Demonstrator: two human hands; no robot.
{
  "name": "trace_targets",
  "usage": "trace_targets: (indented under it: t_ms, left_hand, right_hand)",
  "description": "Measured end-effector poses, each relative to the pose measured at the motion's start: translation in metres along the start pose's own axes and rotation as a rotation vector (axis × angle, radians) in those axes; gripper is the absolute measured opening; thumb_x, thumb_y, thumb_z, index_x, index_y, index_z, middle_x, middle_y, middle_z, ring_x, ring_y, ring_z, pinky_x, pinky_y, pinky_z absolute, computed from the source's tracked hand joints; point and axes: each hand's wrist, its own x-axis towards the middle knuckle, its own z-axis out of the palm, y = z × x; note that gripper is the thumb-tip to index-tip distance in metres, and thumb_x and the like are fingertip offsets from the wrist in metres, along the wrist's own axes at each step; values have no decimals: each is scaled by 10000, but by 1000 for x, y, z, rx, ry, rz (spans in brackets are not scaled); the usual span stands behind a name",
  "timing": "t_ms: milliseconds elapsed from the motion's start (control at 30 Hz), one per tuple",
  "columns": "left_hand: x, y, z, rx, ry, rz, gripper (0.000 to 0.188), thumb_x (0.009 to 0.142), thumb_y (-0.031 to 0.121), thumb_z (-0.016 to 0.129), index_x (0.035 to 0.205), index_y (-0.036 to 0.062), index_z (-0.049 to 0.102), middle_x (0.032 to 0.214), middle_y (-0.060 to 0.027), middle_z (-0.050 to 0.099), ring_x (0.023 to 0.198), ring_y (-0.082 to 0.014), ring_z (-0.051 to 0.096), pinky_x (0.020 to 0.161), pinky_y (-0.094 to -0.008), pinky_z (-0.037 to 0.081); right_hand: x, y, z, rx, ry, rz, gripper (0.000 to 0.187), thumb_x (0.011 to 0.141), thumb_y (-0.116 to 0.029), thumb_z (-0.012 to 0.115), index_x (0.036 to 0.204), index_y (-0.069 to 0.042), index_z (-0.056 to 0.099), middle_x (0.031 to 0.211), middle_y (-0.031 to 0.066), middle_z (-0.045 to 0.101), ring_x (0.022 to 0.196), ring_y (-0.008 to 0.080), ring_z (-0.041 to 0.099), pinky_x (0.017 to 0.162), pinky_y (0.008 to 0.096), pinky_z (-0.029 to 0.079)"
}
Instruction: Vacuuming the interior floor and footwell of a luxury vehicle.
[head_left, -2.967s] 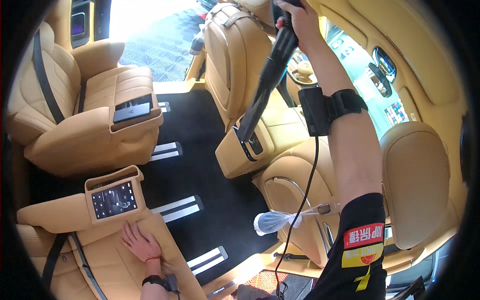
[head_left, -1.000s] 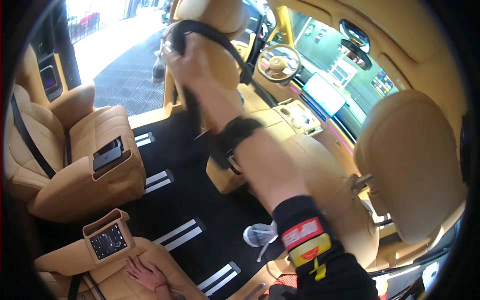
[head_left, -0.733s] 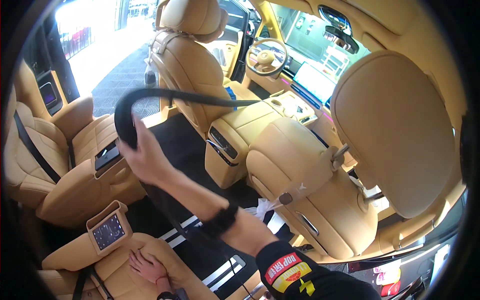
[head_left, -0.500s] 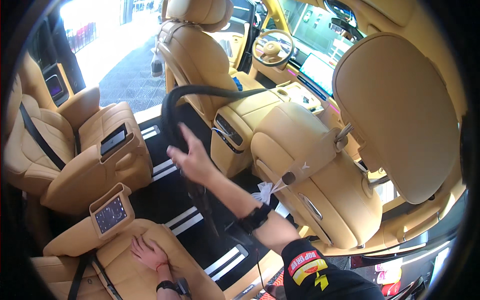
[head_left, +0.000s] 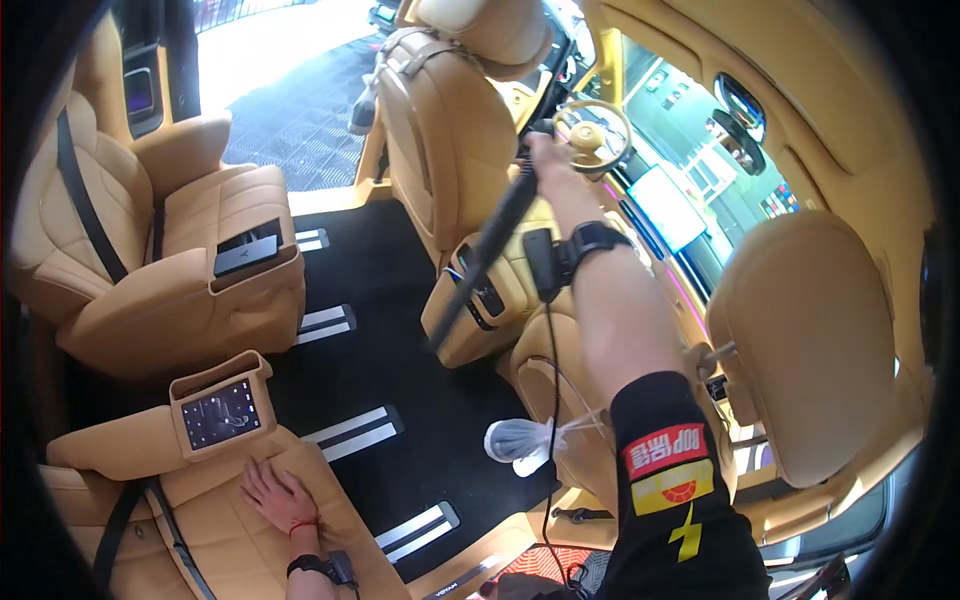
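Up by the front seats, my right hand (head_left: 553, 160) is closed round the upper end of a long black hose (head_left: 492, 240), which looks like a vacuum hose. The hose slants down and left across the centre console (head_left: 455, 325), its lower end blurred over the dark floor. Fingers spread, my left hand (head_left: 279, 495) lies flat on the tan rear seat (head_left: 240, 545). Close to it is the seat's armrest screen (head_left: 222, 412).
A second tan seat (head_left: 130, 230) stands at left, a dark tablet-like panel (head_left: 246, 255) in its armrest. The driver's seat (head_left: 450, 130) and the front passenger headrest (head_left: 805, 340) flank the console. A clear bag (head_left: 522, 442) hangs near the floor (head_left: 365, 270). A cord dangles from my right wrist.
My right hand has moved up and forward from beside the curved hose and now grips it. The hose now runs straighter. The view has shifted; my left hand stays on the seat.
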Motion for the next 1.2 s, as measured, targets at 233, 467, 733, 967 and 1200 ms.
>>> trace_targets:
  t_ms: [233,467,733,967,1200]
  left_hand:
    - [-4,-1,10,-9,39,48,466,896,248,470,1309,34,493,1526,-166,364,1437,-347,282,1199,-573,116]
    - [-3,-10,13,31,-6,60,473,905,240,439,1333,41,466,1545,-180,332,1458,-357,251,1203,-574,93]
    - [-1,-6,17,47,43,80,480,890,223,443,1333,41,466,1545,-173,338,1453,-356,264,1203,-577,104]
    - [-1,6,18,-25,38,79,472,895,223,439,1335,54,458,1552,-157,332,1458,-338,258,1205,-569,90]
    - [-4,-1,15,8,21,41,472,879,232,460,1310,43,491,1519,-177,364,1443,-360,271,1205,-574,97]
  right_hand:
    - [126,8,-92,-1096,206,-208,353,729,-235,746,963,22,682,814,120,713,702,215,699,652,361,560]
    - [109,-99,-29,-870,-70,-848,549,728,-310,720,1112,71,622,992,249,700,943,373,678,839,437,519]
    - [96,-171,-11,-412,-195,-965,206,757,-145,738,894,-26,640,716,36,643,633,142,603,643,297,489]
    - [158,-91,-82,-848,102,-534,386,785,-201,749,1025,80,636,741,91,658,619,174,624,521,345,498]
    - [151,0,-83,-768,28,-226,583,775,-214,791,1201,58,501,840,141,682,690,226,676,623,361,538]
